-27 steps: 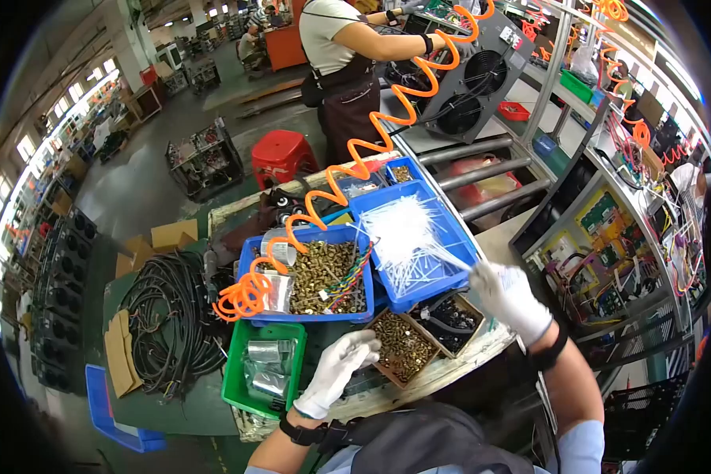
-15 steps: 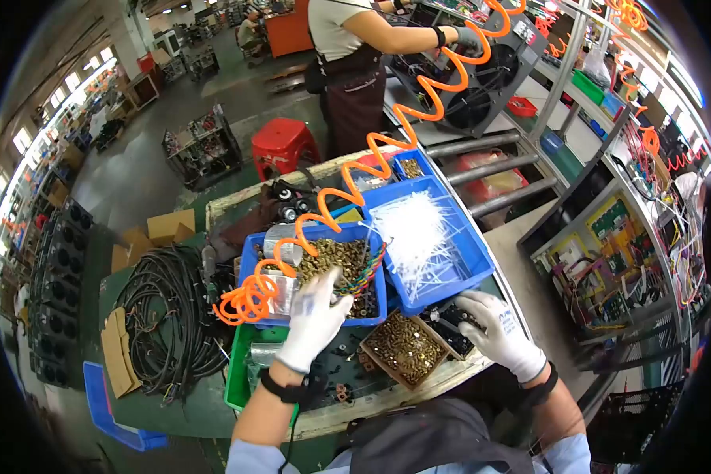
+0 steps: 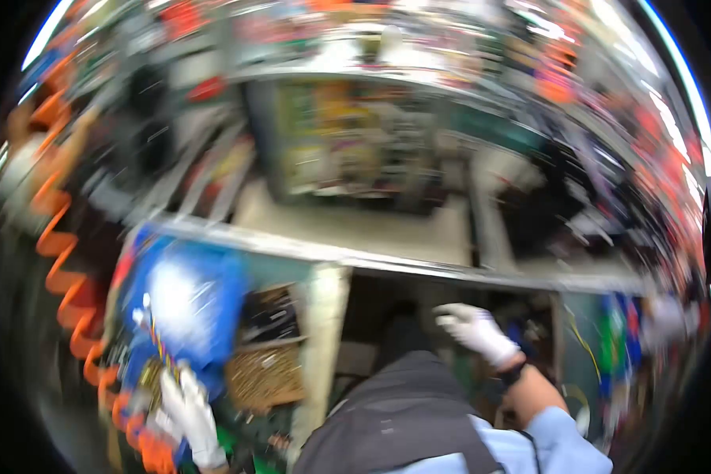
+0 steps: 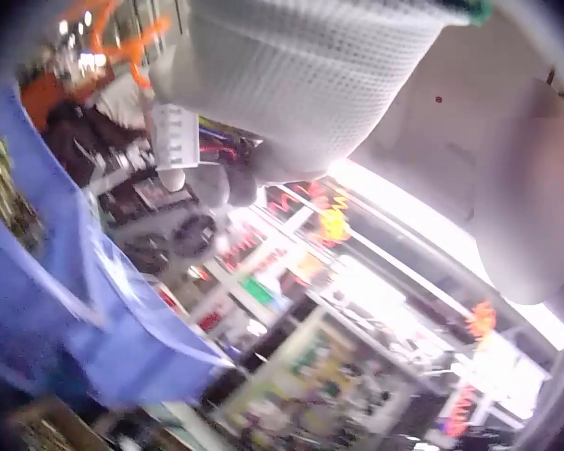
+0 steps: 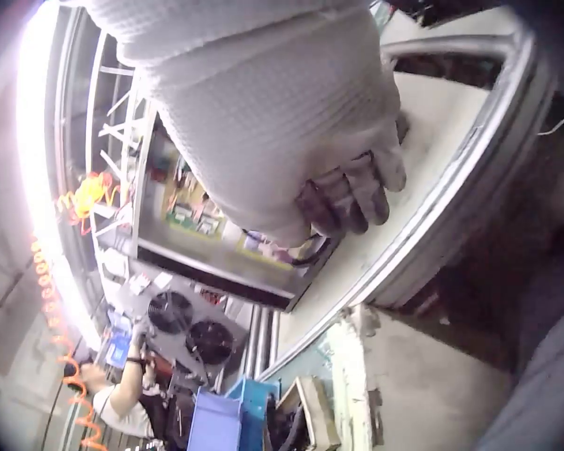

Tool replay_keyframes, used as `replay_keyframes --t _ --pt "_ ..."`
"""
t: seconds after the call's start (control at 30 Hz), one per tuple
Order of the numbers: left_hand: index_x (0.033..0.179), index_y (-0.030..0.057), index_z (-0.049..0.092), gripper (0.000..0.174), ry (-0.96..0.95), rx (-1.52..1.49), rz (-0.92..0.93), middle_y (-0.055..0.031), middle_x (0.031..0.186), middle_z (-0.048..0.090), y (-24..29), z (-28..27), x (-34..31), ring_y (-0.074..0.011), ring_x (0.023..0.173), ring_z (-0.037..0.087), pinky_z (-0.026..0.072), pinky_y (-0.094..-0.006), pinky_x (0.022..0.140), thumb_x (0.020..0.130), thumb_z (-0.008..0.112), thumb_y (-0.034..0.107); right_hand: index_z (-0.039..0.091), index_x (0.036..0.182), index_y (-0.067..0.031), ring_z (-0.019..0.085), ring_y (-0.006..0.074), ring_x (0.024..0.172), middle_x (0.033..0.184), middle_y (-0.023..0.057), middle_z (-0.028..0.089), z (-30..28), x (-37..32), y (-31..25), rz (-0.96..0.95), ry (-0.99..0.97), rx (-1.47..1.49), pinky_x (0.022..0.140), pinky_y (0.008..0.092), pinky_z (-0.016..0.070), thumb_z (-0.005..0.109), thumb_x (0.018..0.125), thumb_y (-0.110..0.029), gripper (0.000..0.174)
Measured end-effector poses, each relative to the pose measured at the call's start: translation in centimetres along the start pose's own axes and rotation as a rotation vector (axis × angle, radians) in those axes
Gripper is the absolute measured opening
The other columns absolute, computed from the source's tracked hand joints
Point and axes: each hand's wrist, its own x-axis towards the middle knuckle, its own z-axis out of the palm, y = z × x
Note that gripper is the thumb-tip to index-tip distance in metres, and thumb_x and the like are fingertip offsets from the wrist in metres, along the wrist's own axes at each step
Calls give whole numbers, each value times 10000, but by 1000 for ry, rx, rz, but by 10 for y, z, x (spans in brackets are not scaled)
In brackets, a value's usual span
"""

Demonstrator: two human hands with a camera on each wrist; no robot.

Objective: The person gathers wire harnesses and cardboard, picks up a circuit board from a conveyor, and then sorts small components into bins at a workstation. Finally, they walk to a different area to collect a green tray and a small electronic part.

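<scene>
In the head view, my gloved left hand is at the lower left, over the blue bin of brass fittings. It holds a bundle of coloured wires that rises past the fingertips. A white plug connector on these wires shows close to the fingers in the left wrist view. My gloved right hand hangs in front of the bench edge, its fingers loosely curled around nothing. Beside the left hand are a blue bin of white cable ties and a cardboard box of brass fittings.
An orange coiled air hose runs down the left side. A box of black parts adjoins the fittings box. Past the bench's metal edge stands an open cabinet with circuit boards. Another person works near large fans.
The head view has swung to the right and is blurred. My left hand has taken hold of the coloured wires. The right hand has moved off the box of black parts, away from the bins.
</scene>
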Motion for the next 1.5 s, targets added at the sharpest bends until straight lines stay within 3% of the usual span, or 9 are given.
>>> replay_keyframes --t 0.1,0.43,0.53,0.6,0.73,0.77,1.1,1.33,1.5 --pt "1164 58 552 236 -635 396 -32 -82 809 592 11 93 -43 -165 668 523 457 -298 631 965 513 179 595 1199 -53 626 260 965 1087 144 646 -8 -50 8 188 -132 152 826 353 495 560 913 -321 393" --pt "980 54 596 116 -1686 626 229 60 645 477 -19 239 -178 -14 530 395 314 -191 451 947 552 157 265 1450 0 368 221 1309 1396 141 415 39 -93 60 -322 -137 1008 1098 354 279 524 954 -421 700" --pt "1065 30 608 180 -1799 715 247 54 672 514 -36 257 -222 -32 535 415 341 -207 461 944 561 155 409 1343 18 476 189 1183 1256 117 533 20 -121 71 -101 -331 1535 1035 339 360 497 971 -408 572" --pt "1104 -1 600 244 -1888 658 28 -22 745 594 -52 270 -252 -67 596 482 402 -233 523 930 582 170 568 1169 10 521 172 1113 1119 99 607 10 -143 97 -278 41 1159 992 333 395 417 1003 -394 462" --pt "1241 -3 529 411 -1890 561 878 -206 1188 578 -60 306 -335 -316 1082 566 438 -351 947 883 623 176 593 1104 -1 618 210 993 1053 113 646 -10 -220 196 -126 605 1302 912 365 477 457 991 -329 373" --pt "1213 -2 542 374 -1874 545 919 -205 1160 586 -57 313 -360 -330 1048 577 455 -368 922 887 607 169 569 1135 30 634 258 972 1057 145 644 -9 -241 231 -176 693 1778 876 406 510 466 986 -291 369" --pt "991 27 669 212 -2178 640 907 -148 905 677 -118 403 -570 -273 862 659 506 -326 783 846 604 167 581 1071 39 569 178 734 792 62 576 -24 -521 327 28 1795 1707 748 361 504 471 975 -224 302" --pt "930 22 642 312 -2030 495 1416 -191 960 613 -235 481 -716 -363 897 604 488 -411 797 793 644 302 600 1058 -14 507 180 604 724 59 559 56 -531 278 178 2139 1918 668 354 462 537 924 -211 247" --pt "831 39 602 255 -2106 554 1523 -177 917 571 -284 498 -743 -368 818 603 499 -457 734 791 646 287 551 1166 12 603 246 805 969 137 610 40 -523 256 324 2267 1918 805 448 508 513 937 -182 302"
